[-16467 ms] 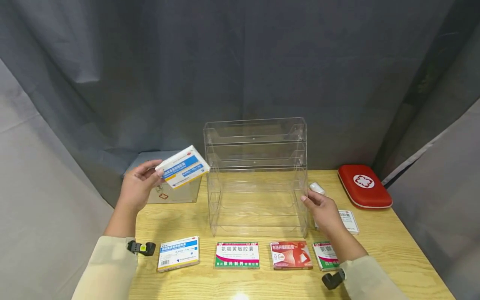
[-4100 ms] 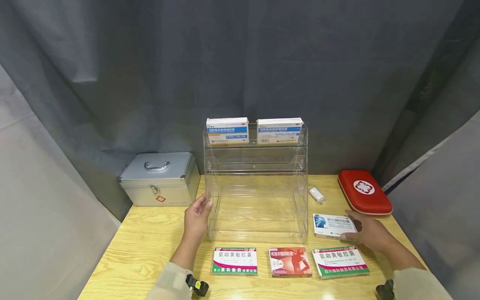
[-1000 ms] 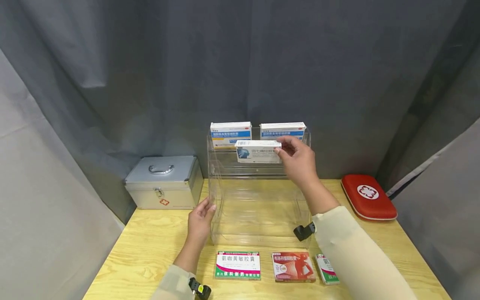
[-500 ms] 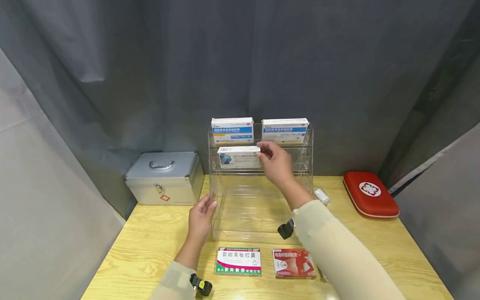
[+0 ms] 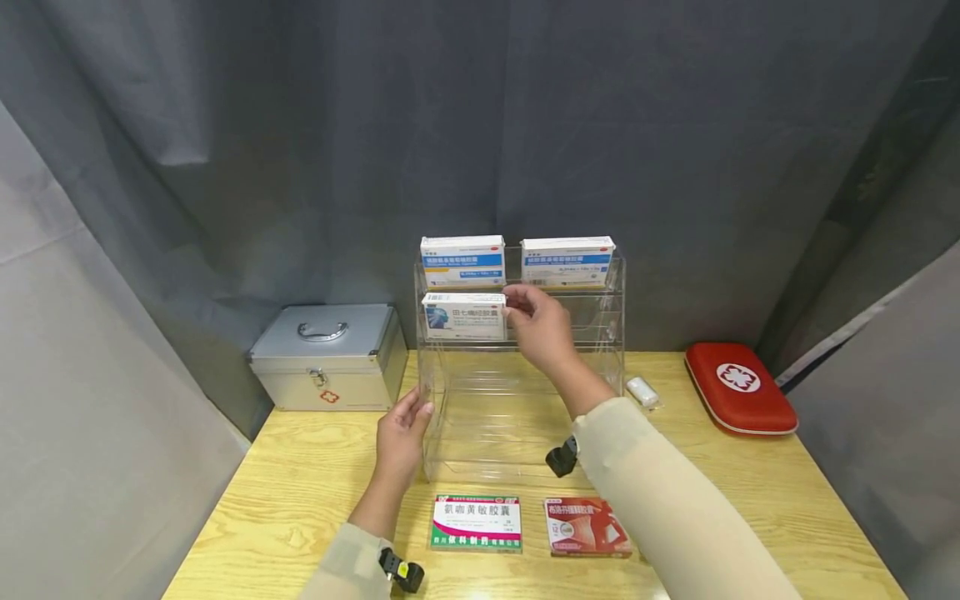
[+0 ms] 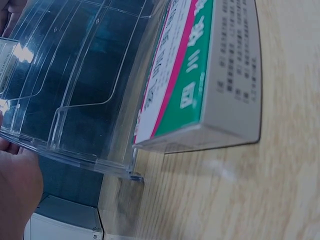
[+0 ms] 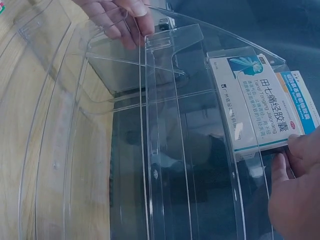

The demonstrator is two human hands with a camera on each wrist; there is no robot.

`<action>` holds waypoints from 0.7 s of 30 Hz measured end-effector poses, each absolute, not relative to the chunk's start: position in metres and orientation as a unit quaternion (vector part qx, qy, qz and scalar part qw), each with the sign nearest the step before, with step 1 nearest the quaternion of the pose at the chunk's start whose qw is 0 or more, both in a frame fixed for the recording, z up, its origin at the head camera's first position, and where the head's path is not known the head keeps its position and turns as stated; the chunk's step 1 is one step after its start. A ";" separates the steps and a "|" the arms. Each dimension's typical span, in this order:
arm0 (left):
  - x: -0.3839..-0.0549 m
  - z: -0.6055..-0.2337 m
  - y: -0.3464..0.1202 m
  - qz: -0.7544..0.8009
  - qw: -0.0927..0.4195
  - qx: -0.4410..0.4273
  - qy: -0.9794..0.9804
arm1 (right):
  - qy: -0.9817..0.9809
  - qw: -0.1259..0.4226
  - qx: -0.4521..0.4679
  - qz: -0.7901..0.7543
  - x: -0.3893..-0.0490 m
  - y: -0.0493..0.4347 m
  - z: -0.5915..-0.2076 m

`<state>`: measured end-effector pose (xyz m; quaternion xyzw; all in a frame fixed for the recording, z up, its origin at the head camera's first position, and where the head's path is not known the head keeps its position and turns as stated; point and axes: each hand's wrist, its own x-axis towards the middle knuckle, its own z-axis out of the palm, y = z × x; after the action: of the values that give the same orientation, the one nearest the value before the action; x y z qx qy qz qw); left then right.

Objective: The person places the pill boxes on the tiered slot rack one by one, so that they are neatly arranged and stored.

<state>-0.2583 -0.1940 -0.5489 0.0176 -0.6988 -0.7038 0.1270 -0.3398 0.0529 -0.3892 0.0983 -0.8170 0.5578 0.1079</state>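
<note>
Pinching the right end of a white box (image 5: 463, 318) here, right hand's (image 5: 543, 327) thumb and fingers clamped on it. That box sits in the left part of the second tier down on a clear rack (image 5: 517, 433), label facing out, just below a blue-and-white box (image 5: 463, 262). Second blue-and-white box (image 5: 567, 262) is up top on the right. Left hand (image 5: 401, 433) grips the rack's left side, thumb and fingers at the edge. Green-and-pink box (image 5: 476, 523) and red box (image 5: 585, 529) lie flat on the table (image 5: 315, 467) out front.
</note>
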 end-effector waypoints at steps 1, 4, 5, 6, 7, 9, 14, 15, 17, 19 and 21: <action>-0.259 -0.549 -0.194 -0.705 0.127 0.019 -0.698 | -0.818 0.109 0.101 0.556 -0.339 0.054 -0.389; -0.259 -0.550 -0.193 -0.706 0.127 0.022 -0.697 | -0.820 0.113 0.110 0.551 -0.336 0.058 -0.389; -0.259 -0.550 -0.194 -0.706 0.128 0.023 -0.696 | -0.820 0.115 0.113 0.549 -0.334 0.060 -0.389; -0.259 -0.550 -0.193 -0.706 0.128 0.022 -0.696 | -0.821 0.116 0.115 0.548 -0.332 0.062 -0.389; -0.259 -0.549 -0.193 -0.706 0.129 0.020 -0.696 | -0.822 0.118 0.118 0.544 -0.329 0.065 -0.389; -0.259 -0.548 -0.194 -0.705 0.130 0.019 -0.697 | -0.827 0.121 0.132 0.533 -0.322 0.073 -0.389; -0.257 -0.548 -0.195 -0.705 0.131 0.027 -0.696 | -0.853 0.112 0.197 0.471 -0.296 0.105 -0.392; -0.257 -0.549 -0.195 -0.704 0.131 0.028 -0.698 | -0.855 0.107 0.209 0.462 -0.290 0.113 -0.394; -0.258 -0.549 -0.195 -0.705 0.132 0.028 -0.696 | -0.855 0.086 0.226 0.459 -0.276 0.134 -0.401; -0.258 -0.549 -0.194 -0.702 0.130 0.028 -0.699 | -0.847 0.060 0.231 0.475 -0.262 0.160 -0.412; -0.259 -0.549 -0.193 -0.701 0.126 0.030 -0.702 | -0.838 0.038 0.229 0.493 -0.247 0.187 -0.426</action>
<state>-0.2590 -0.1933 -0.5494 0.0296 -0.7016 -0.7007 0.1263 -0.2466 0.1874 -0.4263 0.2294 -0.8383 0.4931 0.0383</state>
